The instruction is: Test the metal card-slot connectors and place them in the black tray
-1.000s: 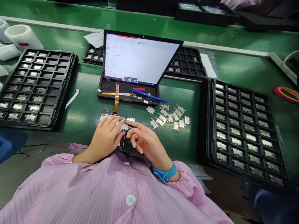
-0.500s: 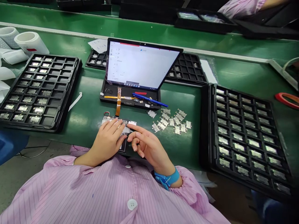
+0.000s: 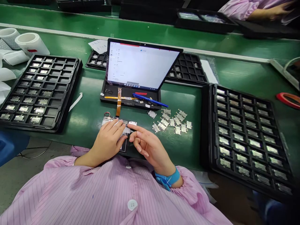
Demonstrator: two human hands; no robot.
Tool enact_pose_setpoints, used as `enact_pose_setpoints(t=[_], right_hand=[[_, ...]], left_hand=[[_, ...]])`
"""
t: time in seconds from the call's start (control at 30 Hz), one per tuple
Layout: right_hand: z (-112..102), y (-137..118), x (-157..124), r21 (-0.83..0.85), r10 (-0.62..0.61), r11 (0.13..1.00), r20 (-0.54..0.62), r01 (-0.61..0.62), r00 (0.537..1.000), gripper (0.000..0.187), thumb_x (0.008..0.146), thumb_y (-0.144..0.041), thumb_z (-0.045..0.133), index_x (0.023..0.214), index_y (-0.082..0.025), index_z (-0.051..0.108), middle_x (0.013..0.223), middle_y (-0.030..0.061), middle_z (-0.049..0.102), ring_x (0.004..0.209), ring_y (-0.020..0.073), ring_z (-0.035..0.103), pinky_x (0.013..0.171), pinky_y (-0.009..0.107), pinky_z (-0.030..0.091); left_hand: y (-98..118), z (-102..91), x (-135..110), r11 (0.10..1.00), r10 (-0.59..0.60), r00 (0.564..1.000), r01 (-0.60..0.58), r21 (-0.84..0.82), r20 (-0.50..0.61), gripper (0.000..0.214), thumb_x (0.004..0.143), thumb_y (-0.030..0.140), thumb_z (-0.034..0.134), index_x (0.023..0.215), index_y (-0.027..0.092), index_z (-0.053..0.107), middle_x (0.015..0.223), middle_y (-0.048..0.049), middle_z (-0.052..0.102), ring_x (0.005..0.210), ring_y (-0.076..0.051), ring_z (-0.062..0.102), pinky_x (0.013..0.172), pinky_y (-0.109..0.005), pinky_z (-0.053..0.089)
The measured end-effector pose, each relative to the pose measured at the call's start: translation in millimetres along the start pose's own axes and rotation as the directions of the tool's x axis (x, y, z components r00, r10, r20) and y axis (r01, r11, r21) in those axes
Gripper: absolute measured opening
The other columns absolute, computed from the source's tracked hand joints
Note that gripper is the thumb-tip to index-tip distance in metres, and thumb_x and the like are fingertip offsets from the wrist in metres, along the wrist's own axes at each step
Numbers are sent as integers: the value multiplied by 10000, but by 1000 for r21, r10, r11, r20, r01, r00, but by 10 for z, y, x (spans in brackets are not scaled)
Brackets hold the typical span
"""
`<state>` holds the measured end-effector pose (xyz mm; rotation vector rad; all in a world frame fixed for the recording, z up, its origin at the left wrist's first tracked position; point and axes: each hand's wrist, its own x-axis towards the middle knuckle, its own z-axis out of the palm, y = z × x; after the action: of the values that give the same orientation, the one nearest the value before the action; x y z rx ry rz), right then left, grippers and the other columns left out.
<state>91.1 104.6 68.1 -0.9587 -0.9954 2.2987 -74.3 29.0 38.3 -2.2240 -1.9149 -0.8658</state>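
My left hand (image 3: 108, 135) lies flat with its fingers stretched over a circuit board assembly (image 3: 124, 144) at the table's near edge, hiding much of it. My right hand (image 3: 146, 142) has its index finger extended, its tip at the board's right side; the other fingers curl loosely with nothing visible in them. An orange flex cable (image 3: 118, 106) runs from the board up to a propped tablet screen (image 3: 140, 67), which is lit. Right of my hands lie several small silvery circuit modules (image 3: 172, 122) and a white plate (image 3: 152, 114).
A black tray (image 3: 53, 103) partly filled with modules stands left, a fuller tray (image 3: 252, 134) right. A blue pen (image 3: 150, 100) rests on the tablet's black base (image 3: 107, 86). White rolls (image 3: 32, 43) sit far left, red tape (image 3: 289, 100) far right. Another person's hand (image 3: 273, 13) shows top right.
My left hand stays put. My right hand's curled fingers have shifted slightly, with the index fingertip still at the board. The other person's hand at top right has come further into view.
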Motion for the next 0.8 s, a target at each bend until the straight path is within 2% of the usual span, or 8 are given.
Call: enact_pose_setpoints(t=[0.23, 0.4, 0.53, 0.63, 0.73, 0.8], right_hand=[[4, 2, 21, 8, -11, 1000, -5, 11, 1000, 377, 809, -302, 662, 1157, -155, 663, 739, 21, 623, 429, 39, 389, 297, 154, 172], [-11, -26, 31, 51, 14, 999, 90, -19, 996, 317, 816, -313, 654, 1085, -156, 715, 701, -1, 572, 417, 23, 328, 296, 146, 162], [-23, -62, 24, 51, -4, 999, 21, 3, 1000, 304, 816, -307, 648, 1066, -149, 719, 695, 3, 583, 413, 26, 336, 292, 145, 163], [-37, -69, 25, 41, 4, 999, 36, -5, 999, 311, 813, -322, 647, 1059, -144, 714, 701, 9, 589, 423, 29, 357, 298, 147, 160], [-39, -43, 39, -60, -4, 998, 95, 10, 995, 355, 842, -374, 599, 1108, -156, 691, 724, 14, 588, 433, 41, 367, 309, 162, 173], [-36, -9, 60, -274, -91, 956, 57, 103, 994, 386, 868, -392, 564, 1169, -169, 656, 746, 25, 599, 472, 76, 423, 337, 183, 259]], left_hand=[[-7, 0, -1, 1000, 5, 1000, -5, 2, -3, 324, 923, 248, 559, 1216, 117, 601, 1268, -123, 646, 1224, -286, 561, 1004, -456, 479], [-6, -33, 2, 1000, -17, 1000, 17, -4, 15, 325, 928, 263, 553, 1223, 135, 599, 1267, -111, 649, 1229, -279, 561, 1007, -446, 474], [-15, -30, -4, 999, -34, 999, 35, -28, 21, 339, 923, 282, 560, 1237, 159, 596, 1266, -108, 650, 1239, -277, 555, 1018, -452, 465], [-19, -23, -9, 999, -30, 999, 31, -30, 27, 340, 923, 279, 561, 1235, 150, 597, 1268, -108, 649, 1243, -276, 551, 1023, -449, 462], [-15, -25, -11, 999, -34, 999, 34, -28, 20, 337, 922, 276, 564, 1229, 142, 598, 1261, -106, 654, 1236, -278, 556, 1024, -452, 462], [-11, -29, -9, 999, -40, 999, 41, -35, 24, 347, 921, 282, 567, 1237, 140, 591, 1263, -106, 652, 1239, -276, 555, 1024, -452, 462]])
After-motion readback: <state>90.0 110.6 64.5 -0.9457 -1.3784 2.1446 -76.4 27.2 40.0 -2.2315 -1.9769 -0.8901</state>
